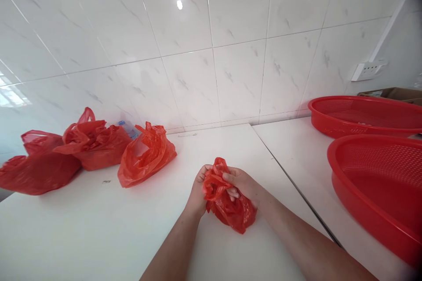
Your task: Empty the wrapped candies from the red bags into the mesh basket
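Note:
Between both hands, just over the white table, is a crumpled red plastic bag point(232, 213). My left hand point(198, 189) is closed on the bag's left side near its gathered top, with some fingers hidden behind the plastic. On the right, my right hand point(242, 182) grips the upper part, its thumb pressed on the film and fingertips showing under a fold. What the bag contains, if anything, cannot be made out.
An open red plastic bag point(148, 158) stands to the left, with filled red bags point(102, 147) farther left and a clear bottle point(128, 128) behind. Red baskets point(359, 202) stand on the right table point(280, 138). A socket point(368, 70) is on the tiled wall.

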`<state>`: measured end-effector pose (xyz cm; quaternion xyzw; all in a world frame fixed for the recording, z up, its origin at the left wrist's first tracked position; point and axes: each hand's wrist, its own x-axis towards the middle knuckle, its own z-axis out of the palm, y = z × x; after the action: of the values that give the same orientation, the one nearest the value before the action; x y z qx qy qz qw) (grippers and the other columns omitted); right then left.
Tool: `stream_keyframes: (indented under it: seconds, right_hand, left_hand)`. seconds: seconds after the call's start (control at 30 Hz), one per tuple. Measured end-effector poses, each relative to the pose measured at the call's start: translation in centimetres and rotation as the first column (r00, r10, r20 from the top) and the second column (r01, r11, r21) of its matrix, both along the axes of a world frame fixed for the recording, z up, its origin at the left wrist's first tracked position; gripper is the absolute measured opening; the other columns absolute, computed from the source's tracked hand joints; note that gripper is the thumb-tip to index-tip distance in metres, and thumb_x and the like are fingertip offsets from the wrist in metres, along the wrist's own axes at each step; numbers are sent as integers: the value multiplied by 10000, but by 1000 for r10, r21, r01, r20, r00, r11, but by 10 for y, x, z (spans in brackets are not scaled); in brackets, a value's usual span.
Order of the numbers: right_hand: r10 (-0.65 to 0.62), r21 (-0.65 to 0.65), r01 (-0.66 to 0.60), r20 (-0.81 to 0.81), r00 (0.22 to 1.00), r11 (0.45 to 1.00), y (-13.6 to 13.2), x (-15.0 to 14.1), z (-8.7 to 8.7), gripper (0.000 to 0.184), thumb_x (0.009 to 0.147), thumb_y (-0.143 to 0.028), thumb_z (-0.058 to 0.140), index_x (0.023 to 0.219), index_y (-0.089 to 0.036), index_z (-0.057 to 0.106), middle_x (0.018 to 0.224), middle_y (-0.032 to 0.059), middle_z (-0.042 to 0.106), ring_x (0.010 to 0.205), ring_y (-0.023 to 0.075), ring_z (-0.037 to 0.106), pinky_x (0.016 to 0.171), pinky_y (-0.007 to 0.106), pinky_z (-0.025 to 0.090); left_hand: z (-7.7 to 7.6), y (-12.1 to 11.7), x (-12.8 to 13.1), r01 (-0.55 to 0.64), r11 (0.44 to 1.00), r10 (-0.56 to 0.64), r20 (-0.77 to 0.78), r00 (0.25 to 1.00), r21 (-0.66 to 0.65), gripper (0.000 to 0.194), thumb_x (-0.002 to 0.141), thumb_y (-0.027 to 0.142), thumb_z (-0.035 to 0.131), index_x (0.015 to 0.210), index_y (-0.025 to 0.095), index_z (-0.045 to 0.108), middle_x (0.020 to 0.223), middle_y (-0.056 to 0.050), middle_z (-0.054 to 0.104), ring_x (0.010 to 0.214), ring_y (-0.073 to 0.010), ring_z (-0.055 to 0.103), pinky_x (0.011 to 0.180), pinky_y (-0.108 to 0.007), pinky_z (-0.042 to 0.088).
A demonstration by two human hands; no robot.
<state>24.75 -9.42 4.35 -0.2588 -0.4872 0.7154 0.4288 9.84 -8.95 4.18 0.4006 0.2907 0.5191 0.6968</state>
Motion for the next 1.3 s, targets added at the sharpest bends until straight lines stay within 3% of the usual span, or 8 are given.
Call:
stream_keyframes:
  seconds: [0.2,0.33,0.47,0.63,0.9,1.03,1.17,1.3]
  right_hand:
    - [-233,-48,236,51,971,971,6,-6,-12,244,753,-427,669,796,-198,595,419,-80,400,389,72,333,429,228,332]
    - [-337,-135,327,-53,940,935,13,0,-15,230,737,-413,683,736,-202,590,425,-82,386,404,68,319,433,227,300]
    - [-395,-165,387,-15,919,907,16,5,-16,238,722,-427,681,737,-211,584,443,-75,406,423,80,357,450,235,332]
    - [-331,-126,321,-65,941,939,14,6,-15,233,758,-441,637,796,-216,588,472,-65,442,436,88,384,476,240,356]
    - [-57,-194,14,-218,974,981,7,15,-4,255,837,-431,521,814,-195,614,568,-19,520,517,118,471,565,270,405]
    - [-78,-176,52,-148,986,983,8,16,-5,338,827,-500,537,830,-177,640,550,-27,494,524,115,484,592,273,411]
    - [-80,-46,79,-3,997,996,10,19,-6,185,747,-333,679,714,-161,619,483,-61,437,473,68,405,559,230,381]
    - [-90,40,85,153,984,996,8,23,-1,181,712,-226,661,873,-208,580,617,-52,539,525,82,467,574,241,416]
  left_hand:
    - [0,-7,9,42,993,-26,-143,989,112,246,690,174,713,920,202,630,737,-40,674,680,-203,641,641,-308,479]
    - [-1,-12,13,-68,969,130,-261,957,236,407,677,119,697,1060,229,613,935,-62,665,850,-225,628,754,-336,480]
    - [4,-15,15,-189,892,302,-231,925,410,662,503,23,786,1106,237,614,1229,-84,533,1183,-267,470,984,-329,368]
    - [3,-10,13,-225,818,436,-315,843,530,81,695,160,701,752,209,671,1063,-73,586,1043,-226,516,906,-294,373]
    - [-16,7,-1,-193,936,305,-405,862,293,159,786,363,611,752,207,620,716,-8,610,619,-142,498,580,-239,372]
    - [-14,5,0,-164,947,270,-411,871,275,169,772,376,624,777,207,628,783,-28,634,654,-152,531,582,-240,390]
    - [-10,3,3,-94,955,215,-442,871,280,196,808,395,577,794,201,592,902,-53,631,796,-174,568,679,-257,436]
    - [-12,3,0,-22,972,139,-498,856,234,270,840,453,511,757,196,497,683,12,543,597,-117,481,547,-223,384]
